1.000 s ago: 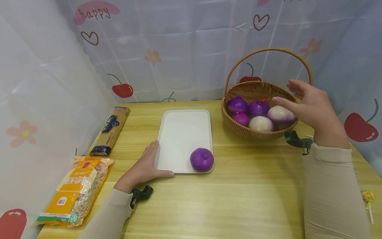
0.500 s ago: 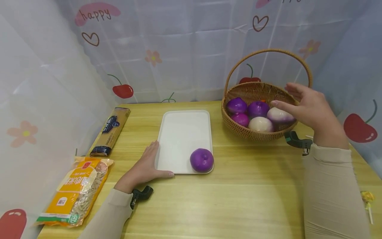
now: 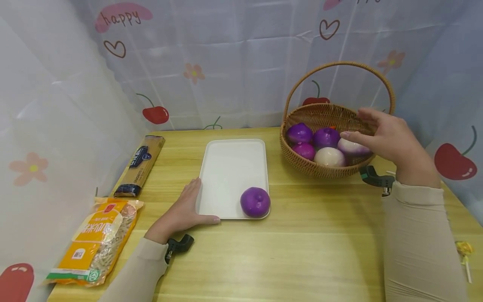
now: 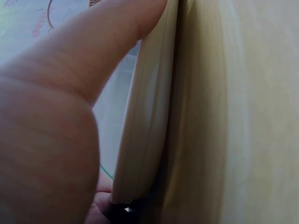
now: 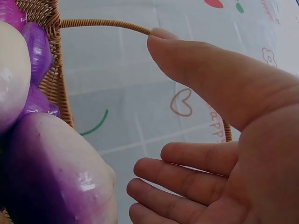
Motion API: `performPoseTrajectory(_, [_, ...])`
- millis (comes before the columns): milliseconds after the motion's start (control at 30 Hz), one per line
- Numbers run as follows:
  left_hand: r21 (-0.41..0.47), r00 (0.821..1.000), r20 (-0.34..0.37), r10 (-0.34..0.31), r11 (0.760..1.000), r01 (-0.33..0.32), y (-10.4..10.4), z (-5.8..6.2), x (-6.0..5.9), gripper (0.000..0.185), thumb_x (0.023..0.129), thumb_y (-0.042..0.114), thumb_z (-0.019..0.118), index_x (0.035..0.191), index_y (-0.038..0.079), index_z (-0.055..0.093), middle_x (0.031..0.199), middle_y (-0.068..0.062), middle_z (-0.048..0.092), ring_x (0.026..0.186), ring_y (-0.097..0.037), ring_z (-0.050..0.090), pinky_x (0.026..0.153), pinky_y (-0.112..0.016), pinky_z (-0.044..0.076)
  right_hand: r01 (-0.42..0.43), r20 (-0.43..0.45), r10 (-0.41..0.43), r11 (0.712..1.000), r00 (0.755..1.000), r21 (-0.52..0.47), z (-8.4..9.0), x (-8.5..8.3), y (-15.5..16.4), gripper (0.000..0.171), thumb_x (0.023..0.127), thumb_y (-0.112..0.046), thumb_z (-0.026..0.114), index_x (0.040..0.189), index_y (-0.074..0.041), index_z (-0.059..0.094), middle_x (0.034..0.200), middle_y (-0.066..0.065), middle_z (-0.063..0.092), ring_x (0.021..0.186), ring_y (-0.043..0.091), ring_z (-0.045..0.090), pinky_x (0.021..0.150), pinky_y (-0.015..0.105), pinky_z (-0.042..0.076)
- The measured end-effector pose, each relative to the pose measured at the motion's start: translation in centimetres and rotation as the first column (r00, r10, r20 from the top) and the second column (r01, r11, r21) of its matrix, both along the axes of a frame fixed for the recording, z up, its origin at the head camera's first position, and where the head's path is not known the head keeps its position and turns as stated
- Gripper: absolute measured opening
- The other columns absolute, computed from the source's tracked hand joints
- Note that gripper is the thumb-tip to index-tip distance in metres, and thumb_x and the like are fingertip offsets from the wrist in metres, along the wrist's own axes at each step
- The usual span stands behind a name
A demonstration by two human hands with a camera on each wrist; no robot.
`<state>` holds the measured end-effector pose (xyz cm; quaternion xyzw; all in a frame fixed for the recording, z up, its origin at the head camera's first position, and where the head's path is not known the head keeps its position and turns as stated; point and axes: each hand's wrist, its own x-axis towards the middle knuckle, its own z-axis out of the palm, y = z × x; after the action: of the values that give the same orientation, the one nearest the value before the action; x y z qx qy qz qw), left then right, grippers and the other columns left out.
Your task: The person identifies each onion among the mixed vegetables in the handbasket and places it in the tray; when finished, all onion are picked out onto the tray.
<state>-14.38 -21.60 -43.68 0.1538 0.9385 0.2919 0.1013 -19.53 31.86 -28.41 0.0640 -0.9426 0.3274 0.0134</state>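
Right hand (image 3: 392, 136), fingers spread, hovers over the white-purple onion (image 3: 352, 146) at the basket's (image 3: 324, 170) right side. Left hand (image 3: 185, 207) lies flat, steadying the tray (image 3: 230, 167). Advise closing fingers fully round the onion, clear of the handle.

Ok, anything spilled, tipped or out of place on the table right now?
Nothing stands out. The woven wicker basket stands upright, the purple onion sits at the white tray's near right corner, and the spaghetti box and orange noodle bag lie flat, unspilled.
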Motion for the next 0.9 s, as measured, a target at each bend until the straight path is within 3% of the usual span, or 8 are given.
performPoseTrajectory(467, [-0.006, 1.000, 0.001, -0.002, 1.000, 0.002, -0.04, -0.01, -0.02, 0.148, 0.071, 0.077, 0.084, 0.167, -0.001, 0.004, 0.174, -0.020, 0.002, 0.159, -0.034, -0.002, 0.125, -0.056, 0.009, -0.025, 0.101, 0.024, 1.000, 0.995, 0.011, -0.17, -0.15, 0.01, 0.107, 0.093, -0.054, 0.078, 0.169, -0.006, 0.020, 0.165, 0.025, 0.032, 0.147, 0.049, 0.034, 0.112, 0.071, 0.032])
performPoseTrajectory(900, [-0.010, 1.000, 0.007, 0.001, 1.000, -0.001, 0.02, 0.05, 0.02, 0.147, 0.072, 0.076, 0.084, 0.167, -0.002, 0.003, 0.174, -0.021, 0.002, 0.159, -0.035, -0.002, 0.125, -0.056, 0.009, -0.051, 0.095, 0.040, 0.992, 0.995, 0.120, -0.44, -0.42, -0.01, 0.104, 0.090, -0.056, 0.081, 0.165, -0.002, 0.032, 0.152, 0.037, 0.044, 0.138, 0.051, 0.040, 0.107, 0.070, 0.035])
